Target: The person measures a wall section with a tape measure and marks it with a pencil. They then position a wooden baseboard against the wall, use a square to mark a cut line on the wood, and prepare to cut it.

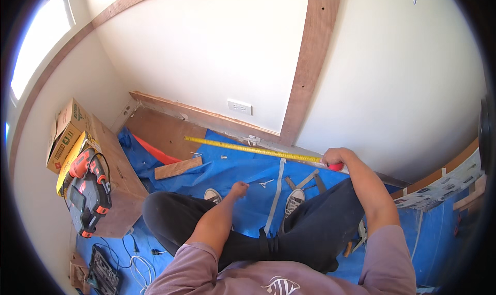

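Note:
My right hand (336,156) grips the red case of a tape measure (337,166) low on the floor by the wall. Its yellow blade (248,148) runs left along the base of the wall over the blue tarp (243,165). My left hand (238,188) hangs over the tarp between my knees with the fingers curled, and whether it holds anything small cannot be told. I am crouched, and both my sneakers (294,199) stand on the tarp.
A wooden box (121,178) at the left carries an orange-and-black power tool (88,191) and a cardboard carton (67,132). A short wood offcut (177,168) lies on the tarp. A wall outlet (239,107), vertical wood trim (310,62), cables and a bit case (103,269) are nearby.

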Demonstrator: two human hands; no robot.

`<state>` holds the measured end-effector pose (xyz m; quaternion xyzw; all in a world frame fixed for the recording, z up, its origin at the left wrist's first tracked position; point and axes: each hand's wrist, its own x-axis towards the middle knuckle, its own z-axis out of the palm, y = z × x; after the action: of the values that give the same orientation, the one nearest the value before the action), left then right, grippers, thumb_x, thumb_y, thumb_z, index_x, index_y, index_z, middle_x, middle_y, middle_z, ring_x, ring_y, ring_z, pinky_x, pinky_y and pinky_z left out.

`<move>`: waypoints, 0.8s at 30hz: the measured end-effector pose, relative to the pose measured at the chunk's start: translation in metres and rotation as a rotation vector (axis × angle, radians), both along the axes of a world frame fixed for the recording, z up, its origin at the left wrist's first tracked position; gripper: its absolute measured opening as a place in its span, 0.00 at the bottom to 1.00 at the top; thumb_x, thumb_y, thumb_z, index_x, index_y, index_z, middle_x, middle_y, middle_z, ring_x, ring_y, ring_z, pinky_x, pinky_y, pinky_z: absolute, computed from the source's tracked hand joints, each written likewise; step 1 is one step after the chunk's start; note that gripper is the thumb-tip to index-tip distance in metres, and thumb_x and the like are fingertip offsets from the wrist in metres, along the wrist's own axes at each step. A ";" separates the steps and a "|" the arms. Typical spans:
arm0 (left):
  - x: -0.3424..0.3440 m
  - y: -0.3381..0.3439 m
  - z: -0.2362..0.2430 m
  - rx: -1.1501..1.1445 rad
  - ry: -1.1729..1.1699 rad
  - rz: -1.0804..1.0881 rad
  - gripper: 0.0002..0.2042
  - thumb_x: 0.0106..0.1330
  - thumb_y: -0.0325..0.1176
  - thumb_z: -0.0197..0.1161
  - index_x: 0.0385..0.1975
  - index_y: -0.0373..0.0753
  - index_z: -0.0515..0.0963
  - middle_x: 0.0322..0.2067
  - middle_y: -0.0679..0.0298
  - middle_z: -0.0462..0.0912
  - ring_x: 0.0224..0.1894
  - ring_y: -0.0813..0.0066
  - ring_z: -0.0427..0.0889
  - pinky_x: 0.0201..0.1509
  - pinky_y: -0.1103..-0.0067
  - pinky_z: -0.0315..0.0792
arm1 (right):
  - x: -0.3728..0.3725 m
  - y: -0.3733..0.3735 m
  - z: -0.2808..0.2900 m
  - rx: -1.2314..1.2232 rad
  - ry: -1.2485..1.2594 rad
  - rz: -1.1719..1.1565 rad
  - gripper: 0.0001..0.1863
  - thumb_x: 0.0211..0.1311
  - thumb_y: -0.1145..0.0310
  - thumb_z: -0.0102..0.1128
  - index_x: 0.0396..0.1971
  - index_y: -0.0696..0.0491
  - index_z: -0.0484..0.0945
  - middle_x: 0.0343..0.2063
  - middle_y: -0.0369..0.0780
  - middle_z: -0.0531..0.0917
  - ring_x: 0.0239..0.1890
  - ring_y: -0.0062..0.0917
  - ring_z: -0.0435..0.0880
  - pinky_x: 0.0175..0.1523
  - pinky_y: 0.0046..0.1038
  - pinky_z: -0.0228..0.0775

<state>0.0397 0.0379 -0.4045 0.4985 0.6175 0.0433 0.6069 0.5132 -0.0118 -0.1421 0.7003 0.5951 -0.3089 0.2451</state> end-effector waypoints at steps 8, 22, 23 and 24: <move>0.003 -0.002 0.002 0.037 -0.033 0.011 0.18 0.76 0.46 0.69 0.53 0.38 0.83 0.44 0.63 0.86 0.38 0.67 0.87 0.37 0.71 0.81 | -0.001 -0.003 0.007 -0.027 0.020 -0.093 0.29 0.74 0.45 0.62 0.56 0.56 0.88 0.52 0.49 0.90 0.49 0.40 0.90 0.55 0.44 0.81; 0.080 0.040 0.131 0.026 -0.725 0.259 0.41 0.77 0.64 0.64 0.74 0.33 0.68 0.67 0.50 0.79 0.64 0.55 0.82 0.66 0.60 0.78 | -0.013 -0.006 0.023 0.018 0.114 -0.129 0.22 0.75 0.49 0.59 0.35 0.51 0.92 0.41 0.42 0.91 0.45 0.33 0.86 0.54 0.38 0.76; 0.084 0.040 0.138 0.006 -0.741 0.274 0.41 0.77 0.63 0.63 0.74 0.32 0.68 0.67 0.50 0.79 0.64 0.55 0.82 0.66 0.60 0.78 | -0.012 -0.006 0.023 0.012 0.142 -0.122 0.22 0.75 0.49 0.58 0.35 0.51 0.92 0.40 0.42 0.91 0.45 0.33 0.86 0.54 0.38 0.76; 0.089 0.041 0.143 -0.001 -0.775 0.303 0.39 0.78 0.62 0.63 0.73 0.33 0.69 0.66 0.50 0.79 0.63 0.55 0.82 0.65 0.61 0.79 | -0.011 -0.005 0.022 0.009 0.158 -0.123 0.23 0.76 0.49 0.58 0.36 0.52 0.92 0.40 0.42 0.91 0.45 0.33 0.86 0.54 0.38 0.76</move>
<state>0.1282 0.0786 -0.2617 0.3484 0.4097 0.3165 0.7814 0.5022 -0.0171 -0.1204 0.7101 0.5696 -0.3751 0.1750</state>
